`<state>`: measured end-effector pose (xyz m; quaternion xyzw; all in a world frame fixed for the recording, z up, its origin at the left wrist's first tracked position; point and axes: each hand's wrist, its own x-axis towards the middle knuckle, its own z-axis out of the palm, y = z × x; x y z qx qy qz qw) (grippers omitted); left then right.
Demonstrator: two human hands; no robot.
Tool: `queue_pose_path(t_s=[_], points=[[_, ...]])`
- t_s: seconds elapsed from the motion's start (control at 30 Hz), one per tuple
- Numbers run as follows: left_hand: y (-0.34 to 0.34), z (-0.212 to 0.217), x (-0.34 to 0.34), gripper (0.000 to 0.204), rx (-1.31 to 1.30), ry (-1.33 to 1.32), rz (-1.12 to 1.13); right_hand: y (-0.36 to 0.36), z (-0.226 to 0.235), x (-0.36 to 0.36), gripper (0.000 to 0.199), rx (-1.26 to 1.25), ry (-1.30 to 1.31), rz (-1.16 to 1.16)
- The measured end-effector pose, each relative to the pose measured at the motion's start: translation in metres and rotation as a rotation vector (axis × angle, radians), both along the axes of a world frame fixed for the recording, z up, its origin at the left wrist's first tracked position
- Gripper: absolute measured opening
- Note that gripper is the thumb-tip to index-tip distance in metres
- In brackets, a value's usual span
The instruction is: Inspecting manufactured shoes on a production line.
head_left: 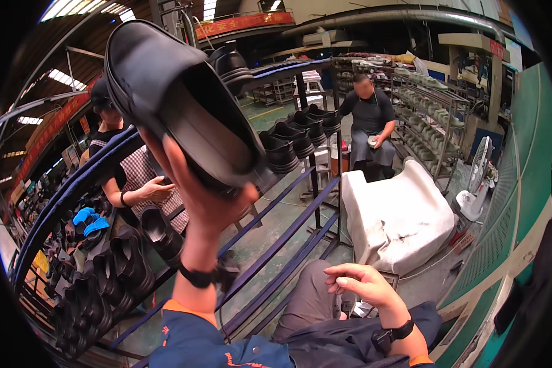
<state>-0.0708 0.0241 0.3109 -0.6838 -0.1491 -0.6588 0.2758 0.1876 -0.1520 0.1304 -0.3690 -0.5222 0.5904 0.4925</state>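
Left hand gripped black slip-on shoe near heel, toe slanted up-left; right hand, half-curled, empty, lay lower right.

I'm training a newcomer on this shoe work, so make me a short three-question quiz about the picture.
1. Which of the wearer's hands holds the raised black shoe?
2. True or false: the wearer's right hand also grips a shoe.
3. What colour is the large draped cover? a) red b) off-white c) green

Key: 1. The left hand. 2. False; its fingers show nothing held. 3. b
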Motion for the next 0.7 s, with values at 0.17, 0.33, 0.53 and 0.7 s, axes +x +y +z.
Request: queue_pose_path(t_s=[0.17,0.33,0.53,0.7], points=[[0.035,0.083,-0.021,0.104,-0.105,-0.018,0.658,-0.024,-0.038,0.019,0.037,-0.101,0.041,0.002],[0.069,0.106,-0.035,0.086,-0.241,-0.073,0.737,-0.023,-0.064,0.028,0.034,-0.127,0.119,-0.118],[0.061,0.12,-0.016,0.086,-0.598,0.074,0.862,-0.025,-0.091,0.029,0.034,-0.216,0.148,-0.13],[0.069,0.118,-0.007,0.086,0.094,0.223,0.746,-0.02,-0.101,0.029,0.034,-0.24,0.131,-0.134]])
